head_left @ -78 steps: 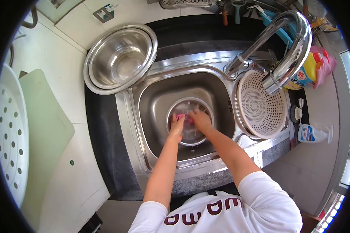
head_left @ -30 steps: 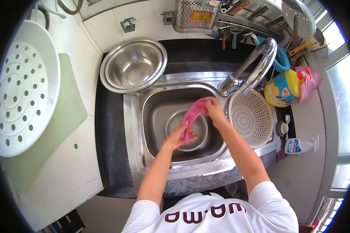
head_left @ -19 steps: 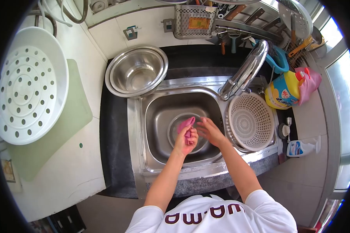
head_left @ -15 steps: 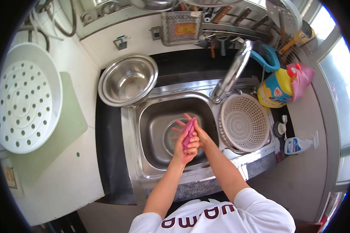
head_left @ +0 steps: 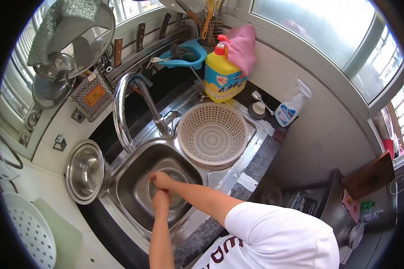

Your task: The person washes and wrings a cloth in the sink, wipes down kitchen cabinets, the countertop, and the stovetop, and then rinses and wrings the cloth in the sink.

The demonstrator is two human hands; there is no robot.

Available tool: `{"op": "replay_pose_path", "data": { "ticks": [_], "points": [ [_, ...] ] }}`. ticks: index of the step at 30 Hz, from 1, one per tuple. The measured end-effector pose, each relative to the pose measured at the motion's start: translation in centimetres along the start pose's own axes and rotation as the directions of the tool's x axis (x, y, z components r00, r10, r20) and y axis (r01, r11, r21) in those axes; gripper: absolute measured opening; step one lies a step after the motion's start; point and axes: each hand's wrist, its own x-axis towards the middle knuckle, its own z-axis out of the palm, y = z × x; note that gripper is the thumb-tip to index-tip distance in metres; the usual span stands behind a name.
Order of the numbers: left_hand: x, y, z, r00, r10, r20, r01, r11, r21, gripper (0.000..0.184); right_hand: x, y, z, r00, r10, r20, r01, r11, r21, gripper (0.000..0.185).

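My left hand is closed over the steel sink, just below my right hand. The right hand is closed too, its fingers curled, and the two are close together. Whatever they hold is hidden; the pink cloth of the earlier frames cannot be seen. Beneath them a round metal bowl sits in the sink, partly covered by my hands and forearm. The curved faucet stands behind the sink.
A beige colander rests right of the sink, nested steel bowls left. Behind are a yellow detergent bottle, pink cloth and blue basket. A spray bottle stands right, a perforated white tray lower left.
The view has swung to the right. My hands, earlier wringing and folding the pink cloth, are now closed one above the other, and the cloth has gone out of sight.
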Motion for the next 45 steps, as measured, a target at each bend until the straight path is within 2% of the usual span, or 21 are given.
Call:
{"op": "replay_pose_path", "data": {
  "ticks": [2,4,6,7,9,10,11,12,14,15,17,19,21,22,24,28,33,34,37,39,45],
  "points": [
    [-0.3,-0.6,1.7,0.990,0.086,-0.112,-0.086,0.996,0.010,0.034,-1.1,0.3,0.2,0.973,0.094,-0.209,-0.135,0.972,-0.192,0.027],
    [0.1,-1.4,2.6,0.962,0.167,-0.215,-0.167,0.986,0.020,0.033,-1.7,-0.8,-1.2,0.983,0.163,-0.088,-0.181,0.946,-0.269,0.030],
    [0.9,-3.3,1.6,0.917,0.158,0.366,0.085,0.819,-0.567,0.029,-2.7,-2.5,-3.2,0.971,0.234,0.039,-0.208,0.917,-0.342,0.032],
    [0.6,-4.0,0.9,0.919,0.151,0.365,0.089,0.821,-0.564,0.029,-3.6,-3.2,-4.7,0.990,0.043,0.136,-0.003,0.960,-0.281,0.036],
    [-1.1,-5.1,-1.5,0.718,0.252,0.648,0.595,0.260,-0.761,0.023,-5.7,-4.6,-6.9,0.965,-0.154,0.214,0.197,0.961,-0.196,0.040],
    [-1.7,-5.1,-2.8,0.683,0.337,0.648,0.642,0.147,-0.753,0.019,-7.0,-5.3,-7.8,0.841,-0.489,0.232,0.540,0.729,-0.419,0.042],
    [-1.6,-5.3,-3.4,0.679,0.332,0.655,0.646,0.152,-0.748,0.019,-7.6,-6.0,-8.3,0.599,-0.731,0.327,0.734,0.339,-0.588,0.045],
    [-1.4,-5.3,-4.0,0.597,0.450,0.664,0.652,0.211,-0.729,0.018,-7.4,-6.4,-8.2,0.606,-0.729,0.319,0.730,0.350,-0.586,0.045],
    [-2.1,-3.7,-5.6,0.459,0.592,0.662,0.624,0.315,-0.715,0.016,-6.0,-7.4,-8.0,0.327,-0.862,0.388,0.877,0.124,-0.465,0.034],
    [-2.0,-3.2,-5.8,0.461,0.590,0.663,0.626,0.313,-0.715,0.016,-5.3,-8.0,-8.1,0.327,-0.862,0.387,0.878,0.125,-0.463,0.034],
    [-2.0,-2.6,-6.2,0.477,0.552,0.684,0.580,0.386,-0.717,0.019,-4.2,-9.0,-8.0,0.535,-0.500,0.681,0.845,0.330,-0.421,0.022],
    [-1.3,-1.9,-6.7,0.565,0.451,0.690,0.503,0.475,-0.722,0.026,-3.1,-8.1,-6.6,0.534,-0.554,0.639,0.845,0.323,-0.426,0.014],
    [0.9,-2.9,-5.2,0.878,0.133,0.459,0.090,0.897,-0.433,0.029,-2.8,-6.4,-4.7,0.818,-0.293,0.495,0.571,0.514,-0.640,0.019],
    [0.9,-2.5,-4.6,0.905,0.426,0.009,-0.424,0.901,-0.089,0.025,-3.0,-6.7,-4.5,0.815,-0.293,0.500,0.575,0.514,-0.636,0.019],
    [0.2,-2.6,-3.9,0.937,0.336,-0.099,-0.325,0.939,0.111,0.022,-3.5,-7.3,-3.7,0.931,0.023,0.364,0.232,0.732,-0.641,0.018],
    [0.1,-2.4,-4.1,0.892,0.381,-0.242,-0.227,0.841,0.491,0.012,-3.6,-4.4,-1.2,0.973,0.022,0.228,0.091,0.877,-0.473,0.017],
    [-0.2,-3.6,-4.7,0.709,0.636,-0.304,-0.384,0.711,0.590,0.009,-2.8,-0.5,1.9,0.943,0.092,0.319,-0.067,0.994,-0.090,0.013],
    [-0.4,-3.9,-4.8,0.639,0.686,-0.348,-0.409,0.686,0.602,0.011,-3.4,-2.1,1.0,0.943,0.082,0.323,-0.055,0.994,-0.091,0.013],
    [-1.0,-4.3,-5.4,0.541,0.744,-0.391,-0.420,0.642,0.642,0.012,-5.9,-7.1,-1.7,0.776,0.292,0.559,-0.444,0.882,0.156,0.009],
    [-1.5,-4.0,-6.0,0.512,0.748,-0.422,-0.386,0.639,0.665,0.012,-6.5,-8.1,-1.6,0.715,0.214,0.666,-0.578,0.716,0.391,0.016],
    [-4.2,-1.9,-8.9,0.507,0.676,-0.535,-0.374,0.732,0.569,0.010,-6.8,-9.3,-3.8,0.621,-0.039,0.783,-0.651,0.531,0.543,0.015]
  ]
}}
